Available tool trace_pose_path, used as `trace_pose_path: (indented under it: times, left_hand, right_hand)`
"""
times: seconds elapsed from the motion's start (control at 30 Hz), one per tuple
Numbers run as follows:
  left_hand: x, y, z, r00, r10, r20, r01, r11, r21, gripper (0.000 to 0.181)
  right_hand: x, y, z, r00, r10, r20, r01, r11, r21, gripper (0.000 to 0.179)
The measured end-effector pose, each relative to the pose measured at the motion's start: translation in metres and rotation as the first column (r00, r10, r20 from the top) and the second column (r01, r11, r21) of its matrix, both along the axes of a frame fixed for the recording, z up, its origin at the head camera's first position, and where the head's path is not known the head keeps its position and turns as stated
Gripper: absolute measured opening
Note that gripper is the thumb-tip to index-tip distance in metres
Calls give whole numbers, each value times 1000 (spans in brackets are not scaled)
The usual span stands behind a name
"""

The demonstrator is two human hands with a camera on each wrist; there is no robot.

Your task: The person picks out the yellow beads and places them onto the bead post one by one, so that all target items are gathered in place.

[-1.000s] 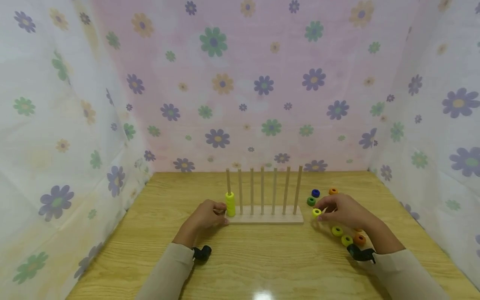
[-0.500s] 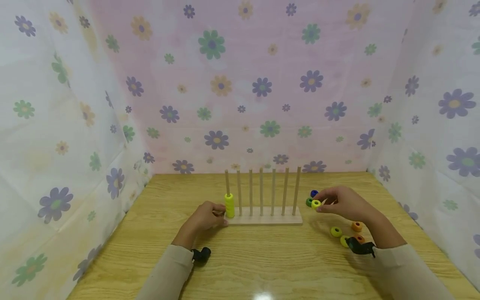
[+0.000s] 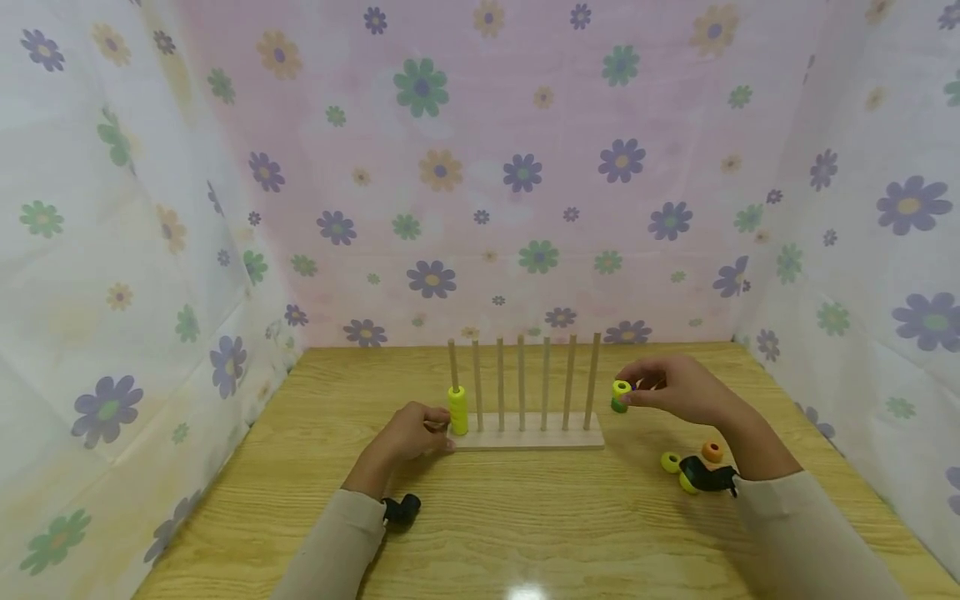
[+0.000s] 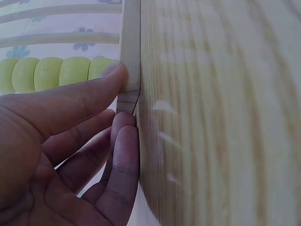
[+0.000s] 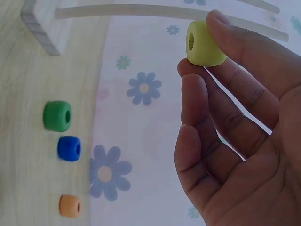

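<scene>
A wooden peg stand (image 3: 525, 432) with several upright pegs stands on the table. Yellow beads (image 3: 458, 413) are stacked on its leftmost peg. My left hand (image 3: 408, 430) holds the left end of the base; in the left wrist view the thumb lies on it beside the stack and the fingertips meet its end. To the right of the stand, my right hand (image 3: 678, 388) pinches a yellow bead (image 5: 206, 44) between thumb and fingers, its hole visible. In the head view this bead is raised and partly overlaps a green bead (image 3: 618, 407) on the table.
Beyond the right hand, the right wrist view has a blue bead (image 5: 69, 149) and an orange bead (image 5: 70, 206). Nearer the right wrist lie another orange bead (image 3: 712, 452) and yellow beads (image 3: 671, 462), partly hidden by the black wrist camera (image 3: 707, 475). Flowered cloth surrounds the table.
My right hand has moved away from me and slightly left, carrying the yellow bead from near the loose yellow ones up to the green bead. The left hand stays on the stand.
</scene>
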State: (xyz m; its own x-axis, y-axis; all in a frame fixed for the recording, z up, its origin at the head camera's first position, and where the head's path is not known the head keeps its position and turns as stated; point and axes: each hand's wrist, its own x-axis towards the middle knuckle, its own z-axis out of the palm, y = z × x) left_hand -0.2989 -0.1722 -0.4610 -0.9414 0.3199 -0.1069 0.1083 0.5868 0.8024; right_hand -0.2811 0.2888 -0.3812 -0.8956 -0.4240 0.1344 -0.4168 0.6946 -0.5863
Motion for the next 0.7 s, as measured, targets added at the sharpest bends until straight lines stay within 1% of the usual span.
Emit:
trace_pose_path:
  times: [0.1,0.3,0.5,0.7]
  left_hand:
    - [0,-1,0,1000,-3,4,3,1000,4,51]
    - [0,-1,0,1000,7,4,-7,1000,-6,52]
    - [1,-1,2,1000,5,-2,-5,1000,-12,52]
    - [1,-1,3,1000,9,-2,-9,1000,-15,52]
  right_hand:
    - [-1,-5,5,1000,-8,-7,8,1000,-11,38]
    - [-3,-13,13,999,-1,-50,0,1000,-28,33]
    - [0,-20,23,998,-3,-58,2,1000,-18,36]
    - [2,-26,34,997,-8,-76,6,1000,-22,31]
